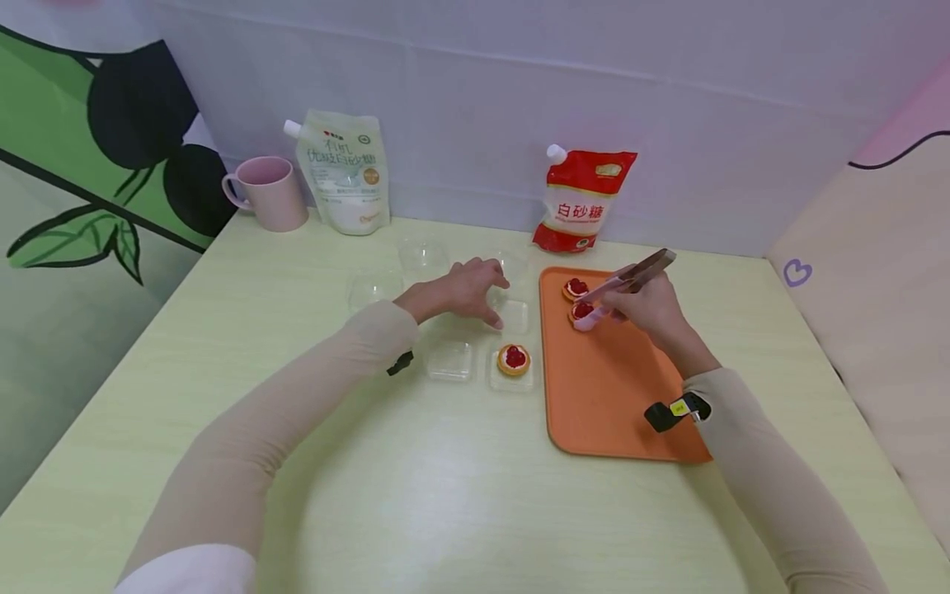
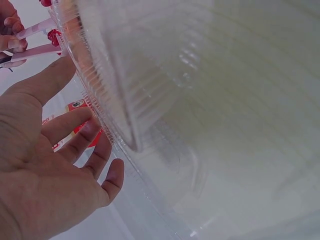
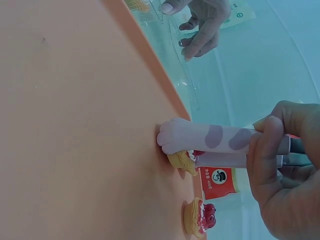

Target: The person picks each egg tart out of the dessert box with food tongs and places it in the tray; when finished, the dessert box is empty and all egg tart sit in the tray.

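My right hand [image 1: 655,309] grips tongs [image 1: 634,276] with metal handles and pink, paw-shaped ends. In the right wrist view, the tong ends [image 3: 200,136] stand on either side of a small fruit tart [image 3: 182,163] on the orange tray [image 1: 623,396]. Another tart [image 1: 575,288] with red fruit on top sits just beyond it. My left hand [image 1: 471,290] reaches over a clear plastic box [image 1: 514,316] left of the tray, thumb and fingers spread apart. Seen from the left wrist, its thumb and fingertips [image 2: 116,172] lie close along the box's ridged rim.
A third tart [image 1: 514,360] rests in a nearer clear box, beside another clear box [image 1: 449,361]. More clear containers [image 1: 374,289] stand behind the left forearm. Along the back wall are a pink mug [image 1: 278,198], a pale pouch [image 1: 345,177] and a red pouch [image 1: 582,202].
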Action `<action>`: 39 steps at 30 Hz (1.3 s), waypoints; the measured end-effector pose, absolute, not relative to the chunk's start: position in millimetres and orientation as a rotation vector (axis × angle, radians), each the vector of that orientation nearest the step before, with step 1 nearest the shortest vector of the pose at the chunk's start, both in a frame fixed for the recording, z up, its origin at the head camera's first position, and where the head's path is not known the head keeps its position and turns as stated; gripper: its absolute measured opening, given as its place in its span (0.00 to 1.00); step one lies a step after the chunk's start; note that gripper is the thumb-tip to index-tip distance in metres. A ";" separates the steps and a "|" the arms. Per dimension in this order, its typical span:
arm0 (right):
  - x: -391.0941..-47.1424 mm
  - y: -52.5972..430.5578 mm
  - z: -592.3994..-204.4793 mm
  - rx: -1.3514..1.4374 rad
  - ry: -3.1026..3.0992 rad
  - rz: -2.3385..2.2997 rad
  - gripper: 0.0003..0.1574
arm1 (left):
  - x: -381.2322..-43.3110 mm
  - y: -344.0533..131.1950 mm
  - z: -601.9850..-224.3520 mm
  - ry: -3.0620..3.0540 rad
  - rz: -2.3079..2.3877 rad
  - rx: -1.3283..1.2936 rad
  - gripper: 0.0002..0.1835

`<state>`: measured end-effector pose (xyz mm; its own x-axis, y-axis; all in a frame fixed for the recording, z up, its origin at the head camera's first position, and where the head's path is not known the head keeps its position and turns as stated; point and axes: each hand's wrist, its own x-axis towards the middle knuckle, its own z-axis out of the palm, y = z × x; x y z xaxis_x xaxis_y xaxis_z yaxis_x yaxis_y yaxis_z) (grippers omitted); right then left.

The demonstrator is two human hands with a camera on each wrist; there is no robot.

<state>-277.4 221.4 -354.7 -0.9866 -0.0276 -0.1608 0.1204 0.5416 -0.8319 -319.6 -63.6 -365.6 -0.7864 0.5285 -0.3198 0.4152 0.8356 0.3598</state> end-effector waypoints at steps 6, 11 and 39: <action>-278.0 223.3 -355.5 0.038 2.636 -1.436 0.27 | -319.0 -63.0 -365.3 2.610 0.378 0.703 0.39; -277.9 225.1 -356.3 0.013 2.649 -1.431 0.26 | -318.9 -62.8 -365.1 2.607 0.378 0.702 0.39; -273.3 234.6 -329.2 -0.044 2.597 -1.622 0.23 | -322.0 -62.4 -361.5 2.585 0.324 0.708 0.41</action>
<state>-273.3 234.6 -329.2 -0.9964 -0.0665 -0.0524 0.0179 0.4395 -0.8981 -322.0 -62.4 -361.5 -0.7732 0.5295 -0.3491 0.4270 0.8416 0.3307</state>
